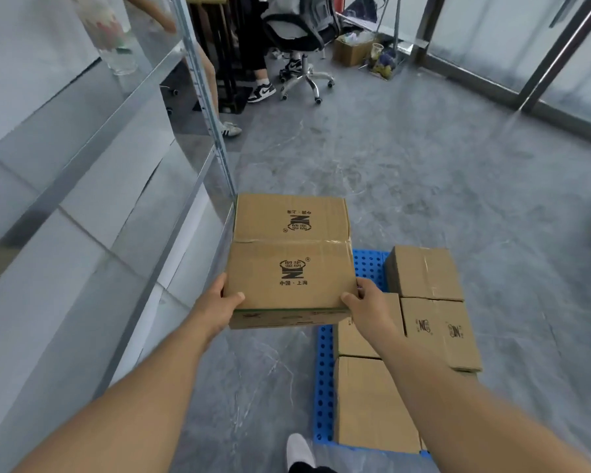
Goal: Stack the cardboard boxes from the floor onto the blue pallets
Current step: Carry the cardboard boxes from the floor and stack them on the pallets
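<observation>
I hold a brown cardboard box [290,254] with black printed logos on its top, up in the air in front of me. My left hand [220,303] grips its near left corner, thumb on top. My right hand [364,307] grips its near right corner the same way. Below and to the right lies a blue perforated pallet [323,377] on the grey floor. Several cardboard boxes [423,273] stand on the pallet, packed side by side; my right forearm covers part of them.
A grey metal shelving rack [198,93] runs along my left. At the back are an office chair [304,32], a seated person's legs, a small carton [350,51] and clutter. Glass partitions line the right. My white shoe [299,450] shows at the bottom.
</observation>
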Demonstrator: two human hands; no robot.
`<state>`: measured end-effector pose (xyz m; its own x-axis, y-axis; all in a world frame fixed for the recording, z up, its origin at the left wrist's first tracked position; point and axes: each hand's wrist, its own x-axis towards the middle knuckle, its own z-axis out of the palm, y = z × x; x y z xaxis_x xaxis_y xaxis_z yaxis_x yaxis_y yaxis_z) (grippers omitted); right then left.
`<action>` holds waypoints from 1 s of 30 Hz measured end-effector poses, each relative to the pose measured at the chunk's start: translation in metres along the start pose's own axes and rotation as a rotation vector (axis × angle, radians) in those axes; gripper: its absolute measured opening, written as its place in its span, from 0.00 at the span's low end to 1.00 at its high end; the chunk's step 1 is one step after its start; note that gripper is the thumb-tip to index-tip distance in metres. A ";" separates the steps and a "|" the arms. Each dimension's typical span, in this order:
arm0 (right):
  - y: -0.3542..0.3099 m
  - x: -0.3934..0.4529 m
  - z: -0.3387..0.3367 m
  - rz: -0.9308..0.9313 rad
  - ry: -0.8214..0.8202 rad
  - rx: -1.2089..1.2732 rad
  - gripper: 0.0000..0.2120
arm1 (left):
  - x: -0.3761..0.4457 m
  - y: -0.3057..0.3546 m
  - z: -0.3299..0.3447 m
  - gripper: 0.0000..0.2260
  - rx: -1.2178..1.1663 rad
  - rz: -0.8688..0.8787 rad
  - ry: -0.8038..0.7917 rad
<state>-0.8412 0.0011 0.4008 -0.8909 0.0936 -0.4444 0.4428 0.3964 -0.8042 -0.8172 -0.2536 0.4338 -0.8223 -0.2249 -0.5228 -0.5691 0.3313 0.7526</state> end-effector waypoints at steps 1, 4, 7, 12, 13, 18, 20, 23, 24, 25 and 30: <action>-0.003 0.005 -0.002 0.013 0.021 -0.003 0.18 | 0.010 0.007 0.001 0.23 0.015 0.002 -0.016; -0.010 0.018 -0.008 0.056 0.086 0.020 0.18 | 0.036 0.028 0.004 0.24 0.081 0.024 -0.072; -0.018 0.030 -0.012 0.096 0.154 0.074 0.18 | 0.067 0.051 0.007 0.24 0.109 0.063 -0.147; -0.034 0.049 -0.010 0.168 0.286 0.123 0.16 | 0.127 0.081 0.009 0.26 0.138 0.098 -0.276; -0.038 0.052 -0.008 0.186 0.316 0.137 0.16 | 0.139 0.087 0.009 0.27 0.143 0.103 -0.304; -0.062 0.064 0.012 0.280 0.440 0.181 0.17 | 0.194 0.118 -0.002 0.27 0.213 0.153 -0.436; -0.070 0.070 0.021 0.306 0.490 0.201 0.18 | 0.213 0.129 -0.006 0.28 0.254 0.177 -0.465; -0.077 0.082 0.034 0.342 0.557 0.232 0.16 | 0.242 0.144 -0.005 0.29 0.294 0.199 -0.512; -0.077 0.086 0.037 0.352 0.575 0.251 0.15 | 0.251 0.148 -0.002 0.28 0.299 0.202 -0.536; -0.075 0.091 0.040 0.362 0.591 0.258 0.12 | 0.259 0.152 0.002 0.28 0.306 0.206 -0.563; -0.065 0.115 0.038 0.442 0.621 0.320 0.13 | 0.294 0.174 0.039 0.24 0.422 0.239 -0.661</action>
<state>-0.9681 -0.0490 0.3869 -0.4796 0.7050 -0.5225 0.6893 -0.0658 -0.7215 -1.1576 -0.2266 0.3952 -0.6738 0.4384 -0.5948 -0.2210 0.6486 0.7284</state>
